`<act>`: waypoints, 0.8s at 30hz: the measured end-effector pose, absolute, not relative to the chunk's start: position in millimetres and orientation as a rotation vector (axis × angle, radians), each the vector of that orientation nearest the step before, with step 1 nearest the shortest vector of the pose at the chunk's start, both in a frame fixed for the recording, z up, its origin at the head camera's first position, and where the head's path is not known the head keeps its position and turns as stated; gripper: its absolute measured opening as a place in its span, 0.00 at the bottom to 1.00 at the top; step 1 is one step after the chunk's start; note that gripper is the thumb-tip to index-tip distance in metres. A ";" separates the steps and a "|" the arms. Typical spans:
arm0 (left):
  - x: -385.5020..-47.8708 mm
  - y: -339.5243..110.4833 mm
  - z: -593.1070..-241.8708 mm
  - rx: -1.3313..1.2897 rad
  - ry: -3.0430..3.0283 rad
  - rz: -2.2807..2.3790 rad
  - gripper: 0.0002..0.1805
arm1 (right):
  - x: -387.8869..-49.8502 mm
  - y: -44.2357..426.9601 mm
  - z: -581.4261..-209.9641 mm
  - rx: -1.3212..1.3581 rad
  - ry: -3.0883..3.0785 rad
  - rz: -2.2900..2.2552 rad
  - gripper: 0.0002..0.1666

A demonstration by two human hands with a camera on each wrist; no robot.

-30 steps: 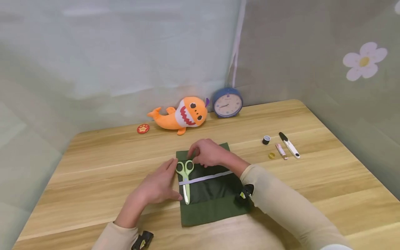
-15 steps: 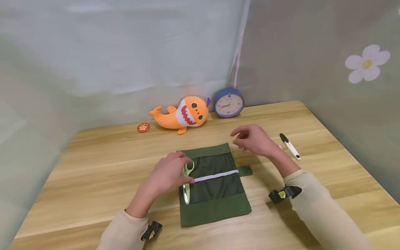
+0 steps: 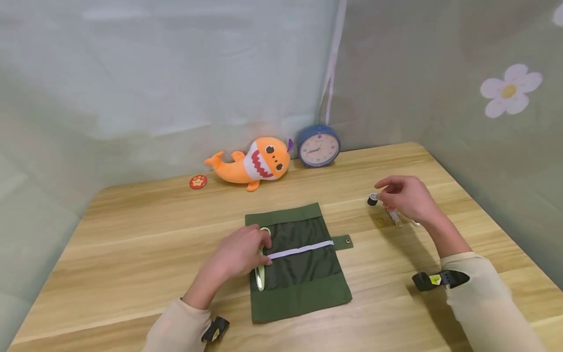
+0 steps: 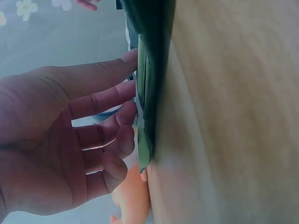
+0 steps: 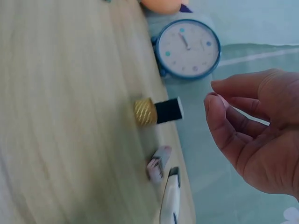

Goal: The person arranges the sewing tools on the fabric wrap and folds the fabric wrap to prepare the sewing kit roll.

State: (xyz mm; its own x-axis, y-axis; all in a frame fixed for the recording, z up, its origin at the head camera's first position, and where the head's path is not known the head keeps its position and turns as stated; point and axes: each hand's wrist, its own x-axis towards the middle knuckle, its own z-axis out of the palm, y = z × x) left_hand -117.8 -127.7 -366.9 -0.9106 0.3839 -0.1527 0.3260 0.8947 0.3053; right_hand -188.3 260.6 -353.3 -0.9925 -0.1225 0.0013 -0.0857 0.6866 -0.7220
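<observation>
A dark green cloth case lies unfolded, with a pale elastic strap across it. Green-handled scissors lie at its left side under the strap. My left hand rests over them, its fingertips touching the scissors; in the left wrist view the hand has spread, slightly bent fingers beside the scissors. My right hand, relaxed and holding nothing, hovers by a black thread spool. The right wrist view has the spool behind a gold ring-shaped thimble, apart from the hand.
An orange plush shark, a blue clock and a red round piece are at the table's back. A pink clip-like item lies below my right hand, and a white-handled tool is partly hidden in the head view.
My right hand has moved from the case's top edge rightward to the spool. My left hand has shifted from the case's left edge onto the scissors.
</observation>
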 end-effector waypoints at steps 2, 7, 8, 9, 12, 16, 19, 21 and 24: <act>-117.9 -127.3 -367.7 0.552 2.854 0.417 0.13 | -188.3 264.4 -354.9 -0.157 2.873 -1.180 0.20; -115.9 -127.9 -368.2 0.574 2.852 0.413 0.14 | -191.6 264.2 -358.6 -0.144 2.913 -1.141 0.19; -115.2 -128.0 -368.1 0.573 2.850 0.415 0.14 | -192.5 263.3 -359.2 -0.144 2.910 -1.138 0.19; -114.6 -128.2 -368.4 0.569 2.847 0.414 0.14 | -193.5 262.5 -360.1 -0.147 2.908 -1.133 0.19; -114.8 -129.1 -366.9 0.555 2.834 0.409 0.14 | -197.2 259.6 -360.2 -0.142 2.900 -1.101 0.18; -113.8 -129.8 -367.3 0.541 2.813 0.415 0.13 | -199.0 257.3 -360.3 -0.119 2.867 -1.045 0.17; -113.5 -130.0 -368.3 0.548 2.814 0.424 0.14 | -200.7 256.2 -361.9 -0.120 2.847 -1.019 0.17; -113.8 -129.8 -368.8 0.555 2.819 0.428 0.14 | -202.3 256.0 -363.6 -0.134 2.847 -1.004 0.16; -115.0 -129.0 -368.4 0.563 2.824 0.438 0.14 | -205.7 255.9 -365.8 -0.163 2.864 -0.985 0.13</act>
